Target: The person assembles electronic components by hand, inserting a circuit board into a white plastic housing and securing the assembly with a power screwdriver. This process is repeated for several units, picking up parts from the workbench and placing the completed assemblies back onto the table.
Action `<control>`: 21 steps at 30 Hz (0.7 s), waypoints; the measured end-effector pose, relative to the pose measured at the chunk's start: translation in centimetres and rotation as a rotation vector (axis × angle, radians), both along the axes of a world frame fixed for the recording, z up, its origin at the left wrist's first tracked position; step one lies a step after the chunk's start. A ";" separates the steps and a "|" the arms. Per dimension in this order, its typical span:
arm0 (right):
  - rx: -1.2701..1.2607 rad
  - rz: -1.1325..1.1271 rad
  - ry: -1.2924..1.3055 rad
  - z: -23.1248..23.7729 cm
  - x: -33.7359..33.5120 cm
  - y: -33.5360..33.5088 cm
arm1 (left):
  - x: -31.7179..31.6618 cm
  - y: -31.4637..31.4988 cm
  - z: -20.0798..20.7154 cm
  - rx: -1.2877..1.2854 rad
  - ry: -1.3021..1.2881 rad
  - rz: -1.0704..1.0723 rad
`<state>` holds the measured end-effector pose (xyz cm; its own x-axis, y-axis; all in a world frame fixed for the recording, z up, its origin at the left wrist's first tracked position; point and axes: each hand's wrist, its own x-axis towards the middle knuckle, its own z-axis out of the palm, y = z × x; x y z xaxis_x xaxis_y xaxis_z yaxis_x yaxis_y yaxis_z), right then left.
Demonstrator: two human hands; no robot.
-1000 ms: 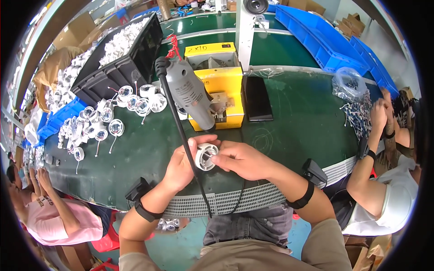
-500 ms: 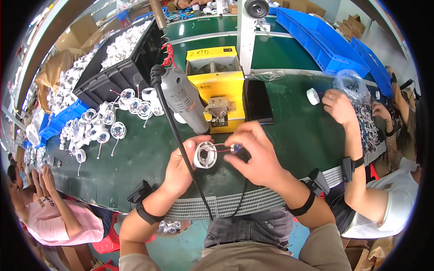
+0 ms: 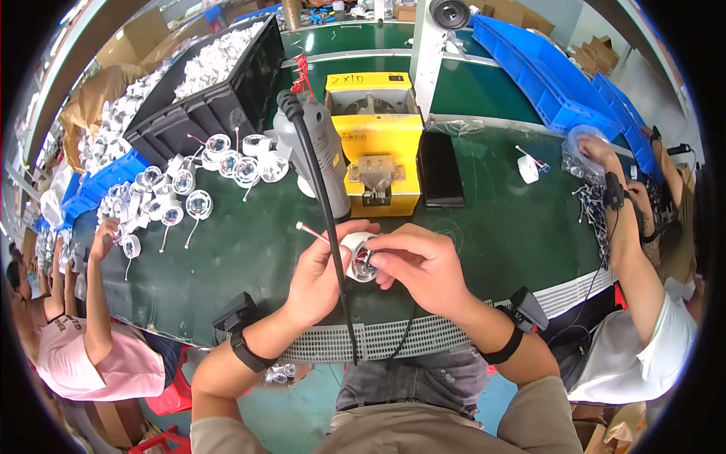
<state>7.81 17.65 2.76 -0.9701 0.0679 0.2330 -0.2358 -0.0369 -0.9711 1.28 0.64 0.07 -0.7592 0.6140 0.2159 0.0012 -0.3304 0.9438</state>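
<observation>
A white round plastic housing sits in my left hand, the fingers closed round its side. A thin wire with a white connector sticks out past the housing on the left. My right hand is closed, its thumb and fingertips pinched at the housing's open face. Between them is a small dark circuit board, mostly hidden by the fingers, with red wires showing inside the housing. A black cable hangs in front of my left hand from a grey power tool.
Ahead stands a yellow machine beside a black flat panel. Several white housings with wires lie left, near a black crate. A single housing and a wire pile lie right. Co-workers' hands reach in from both sides.
My right hand has brought the small circuit board left into the housing. The wire's connector now pokes out on the left. The right co-worker's hand has moved from the single housing to a plastic bag.
</observation>
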 end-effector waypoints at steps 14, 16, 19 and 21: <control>0.282 -0.081 0.150 -2.3 -1.5 0.4 | 0.8 0.5 -1.4 -0.046 -0.100 -0.007; 0.068 -0.051 0.036 -2.1 -1.3 0.1 | 0.6 0.7 -1.3 -0.027 -0.120 -0.046; -0.113 0.023 -0.054 -1.8 -1.6 0.2 | 0.4 0.7 -0.9 0.079 -0.223 -0.133; 0.064 0.006 -0.006 -2.3 -1.6 0.4 | -0.2 0.0 0.2 -0.136 -0.094 -0.177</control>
